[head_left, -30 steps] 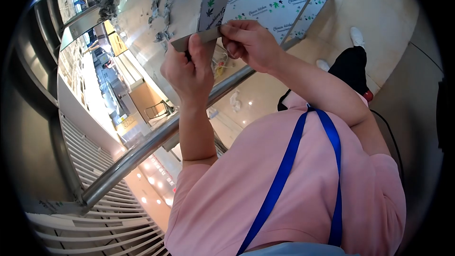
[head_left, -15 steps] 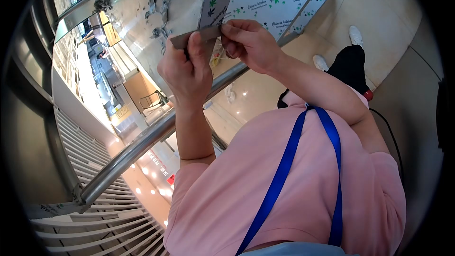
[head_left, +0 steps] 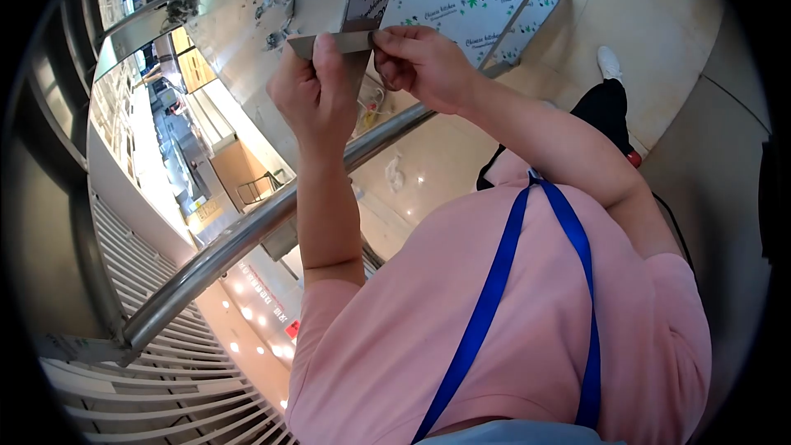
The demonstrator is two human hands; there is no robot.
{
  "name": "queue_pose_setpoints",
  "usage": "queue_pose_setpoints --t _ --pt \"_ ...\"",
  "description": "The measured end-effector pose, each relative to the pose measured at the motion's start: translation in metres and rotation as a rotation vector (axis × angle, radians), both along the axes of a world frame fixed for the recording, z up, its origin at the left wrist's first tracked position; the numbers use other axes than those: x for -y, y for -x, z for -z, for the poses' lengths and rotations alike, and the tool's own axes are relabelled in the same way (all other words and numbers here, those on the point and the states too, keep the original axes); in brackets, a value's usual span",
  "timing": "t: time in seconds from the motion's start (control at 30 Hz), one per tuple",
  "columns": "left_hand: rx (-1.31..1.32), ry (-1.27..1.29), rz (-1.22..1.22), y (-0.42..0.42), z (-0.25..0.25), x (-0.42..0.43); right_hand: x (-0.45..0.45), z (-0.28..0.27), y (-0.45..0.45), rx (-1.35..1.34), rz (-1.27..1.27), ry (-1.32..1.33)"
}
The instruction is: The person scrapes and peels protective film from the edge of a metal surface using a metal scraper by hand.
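Observation:
A short, flat grey-brown strip (head_left: 353, 42) is stretched between my two hands; I cannot tell its material. My left hand (head_left: 311, 99) is closed on its left part, thumb laid along the face. Thumb and fingers of my right hand (head_left: 424, 66) pinch the right end. Just behind the strip rises a narrow metal panel edge (head_left: 367, 2) covered in printed film with green leaf marks. Beside it is a wider panel (head_left: 453, 0) in the same leaf-printed film, lettered "Chinese kitchen".
A round metal rail (head_left: 247, 235) runs diagonally below my hands. Grey crumpled scraps (head_left: 280, 8) lie on the metal surface at the upper left. White slats (head_left: 165, 395) fill the lower left. A person's white shoe (head_left: 609, 63) is on the tiled floor at right.
Both hands and the strip sit slightly higher and further left in the view, which has itself shifted a little. The grip on the strip looks the same.

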State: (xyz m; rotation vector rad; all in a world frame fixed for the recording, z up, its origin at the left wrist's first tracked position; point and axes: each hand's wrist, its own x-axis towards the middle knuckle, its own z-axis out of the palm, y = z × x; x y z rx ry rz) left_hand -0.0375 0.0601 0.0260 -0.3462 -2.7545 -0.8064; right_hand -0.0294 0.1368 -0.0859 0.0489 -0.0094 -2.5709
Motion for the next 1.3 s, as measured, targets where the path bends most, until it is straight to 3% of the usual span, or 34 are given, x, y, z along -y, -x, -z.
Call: queue_pose_setpoints --t 0.47,0.67,0.97,1.3 --pt "-0.025 0.176 0.064 0.004 -0.003 0.001 -0.002 -0.002 0.000 -0.014 0.054 -0.087" --pt "-0.079 0.280 0.073 0.004 -0.004 -0.007 -0.002 0.004 0.004 -0.013 0.048 -0.007" --pt "-0.110 0.270 0.085 0.004 -0.003 -0.006 -0.005 0.004 0.010 -0.092 0.124 -0.118" --pt "-0.070 0.191 0.074 0.005 0.001 0.001 -0.005 0.005 0.006 -0.032 0.049 -0.064"
